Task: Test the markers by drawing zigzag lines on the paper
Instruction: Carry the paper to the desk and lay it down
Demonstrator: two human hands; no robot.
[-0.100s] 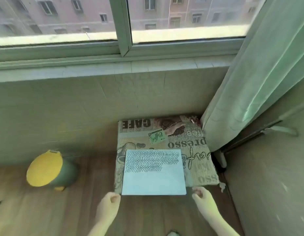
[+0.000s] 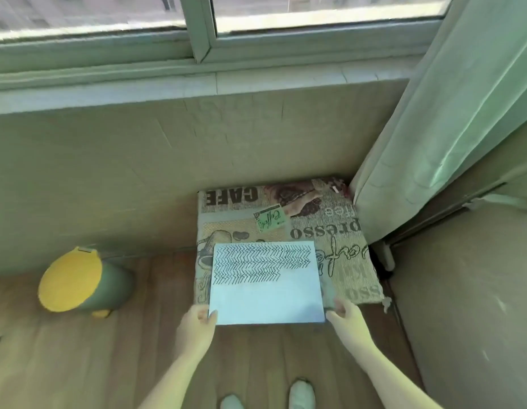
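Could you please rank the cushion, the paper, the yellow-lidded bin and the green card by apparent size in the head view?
1. cushion, partly covered by the paper.
2. paper.
3. yellow-lidded bin, not much smaller than the paper.
4. green card, clearly smallest.

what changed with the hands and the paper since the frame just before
Both hands reached forward to the near corners of the paper: the left hand now pinches the near left corner, and the right hand touches the near right corner, though its grip is unclear. Earlier both hung just short of the sheet. The paper, still on the cushion, keeps its zigzag rows; the yellow-lidded bin has not moved.
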